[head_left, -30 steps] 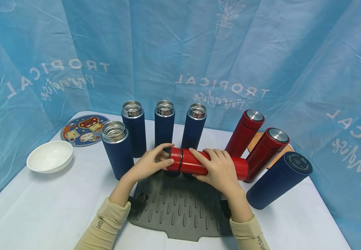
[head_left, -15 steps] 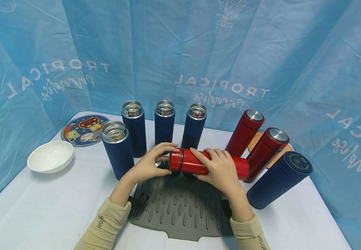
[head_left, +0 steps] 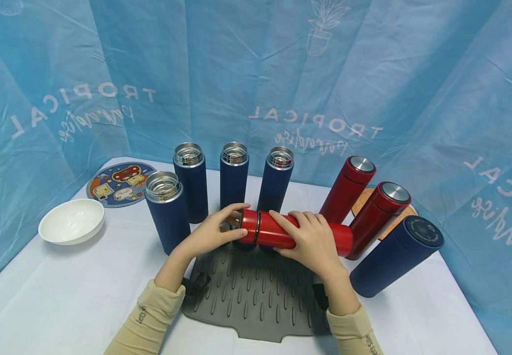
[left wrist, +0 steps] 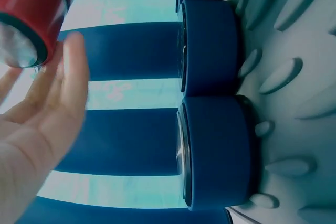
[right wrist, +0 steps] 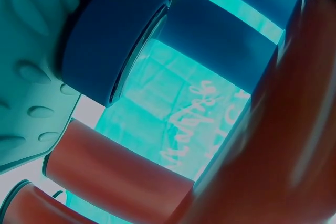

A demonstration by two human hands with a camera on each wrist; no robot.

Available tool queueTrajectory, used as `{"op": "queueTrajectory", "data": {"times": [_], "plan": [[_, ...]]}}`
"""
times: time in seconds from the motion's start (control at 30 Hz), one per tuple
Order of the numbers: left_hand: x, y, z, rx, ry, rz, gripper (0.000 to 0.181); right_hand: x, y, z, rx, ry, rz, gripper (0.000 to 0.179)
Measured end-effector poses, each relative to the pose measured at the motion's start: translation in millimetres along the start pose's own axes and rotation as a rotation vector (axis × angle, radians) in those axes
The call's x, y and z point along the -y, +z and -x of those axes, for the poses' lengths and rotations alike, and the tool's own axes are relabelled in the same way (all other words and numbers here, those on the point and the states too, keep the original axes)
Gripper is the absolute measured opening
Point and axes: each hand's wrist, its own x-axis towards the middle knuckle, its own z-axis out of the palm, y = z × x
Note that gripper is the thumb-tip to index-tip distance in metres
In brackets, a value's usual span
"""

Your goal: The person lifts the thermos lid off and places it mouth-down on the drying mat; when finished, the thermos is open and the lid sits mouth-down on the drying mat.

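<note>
Across the front middle, a red thermos (head_left: 278, 237) lies sideways in the air above a grey ribbed mat (head_left: 256, 305). My right hand (head_left: 311, 241) grips its body from above, fingers wrapped over it. My left hand (head_left: 211, 229) is at the lid (head_left: 249, 226), thumb and index finger on either side of its end. In the left wrist view, the fingertips sit right at the lid's rim, close to its shiny metal top. The lid is on the thermos. Behind stand several blue thermoses (head_left: 233, 182), open-mouthed. Blue lids (left wrist: 215, 48) rest on the mat, mostly hidden in the head view.
At right stand two red thermoses (head_left: 342, 190) with silver-topped lids and one capped blue thermos (head_left: 393, 259). Behind them lies a wooden disc (head_left: 393, 224). At left are a white bowl (head_left: 71, 222) and a round cartoon mat (head_left: 122, 185). A blue curtain (head_left: 220, 74) hangs behind the table.
My left hand turns about the lid: its fingers slid further over the top half a second ago and are back at the lid's end now. My right hand stays in place with the thermos.
</note>
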Motion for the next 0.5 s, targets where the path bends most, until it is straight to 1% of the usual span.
{"op": "queueTrajectory", "data": {"times": [0.07,0.1,0.13,0.2,0.3,0.33,0.4,0.43,0.5], "plan": [[-0.6,0.4,0.2,-0.004,-0.035,-0.027,0.057,0.2,-0.2,0.1,-0.001,0.0,-0.002,0.085],[-0.7,0.5,0.3,-0.005,-0.04,-0.026,0.06,0.1,-0.3,0.2,0.0,0.001,-0.002,0.085],[-0.8,0.6,0.3,-0.004,-0.032,-0.012,0.064,0.0,-0.5,0.3,0.001,0.003,-0.001,0.085],[-0.6,0.8,0.5,0.004,0.011,0.025,0.075,-0.7,-1.0,0.5,0.004,0.008,0.002,0.085],[-0.3,1.0,0.3,0.02,0.118,0.082,0.089,-1.7,-1.7,0.8,0.005,0.015,0.005,0.086],[-0.2,1.1,0.3,0.022,0.15,0.088,0.089,-2.0,-1.9,0.8,0.004,0.016,0.004,0.086],[-0.6,1.4,0.2,0.019,0.198,0.085,0.079,-2.3,-2.0,0.7,0.0,0.014,0.001,0.085],[-0.9,1.4,0.3,0.015,0.211,0.084,0.074,-2.4,-2.0,0.6,-0.003,0.012,-0.002,0.085],[-1.4,1.4,0.7,0.002,0.215,0.077,0.067,-2.4,-1.9,0.4,-0.01,0.008,-0.006,0.085]]}}
